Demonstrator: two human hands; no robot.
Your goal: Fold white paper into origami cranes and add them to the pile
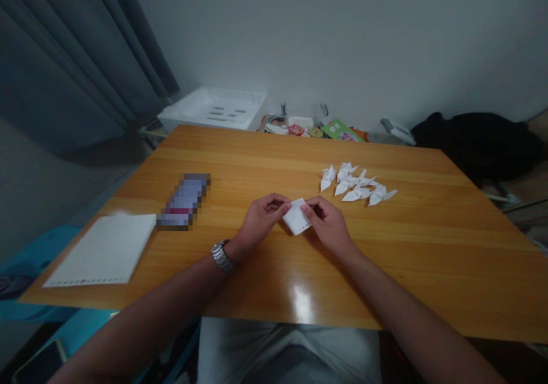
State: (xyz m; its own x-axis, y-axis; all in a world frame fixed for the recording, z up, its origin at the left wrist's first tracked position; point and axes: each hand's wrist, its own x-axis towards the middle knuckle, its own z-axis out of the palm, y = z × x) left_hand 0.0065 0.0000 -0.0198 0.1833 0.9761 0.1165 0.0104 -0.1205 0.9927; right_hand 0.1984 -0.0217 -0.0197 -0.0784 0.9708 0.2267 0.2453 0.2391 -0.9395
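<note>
A small folded square of white paper (296, 219), with a row of punched holes along one edge, is held above the table between both hands. My left hand (264, 214), with a metal watch on its wrist, pinches the paper's left corner between thumb and fingers. On the other side, my right hand (327, 219) grips the upper right edge, its thumb lying on the paper. Beyond my right hand, several folded paper cranes (357, 183) stand in a cluster on the table.
The wooden table (257, 167) bears a stack of white punched paper (105, 247) at the left and a pixelated phone-like device (184, 201) beside it. Behind the far edge are a white foam box (214, 107) and a green packet (342, 130). A blue stool (47, 258) stands at left.
</note>
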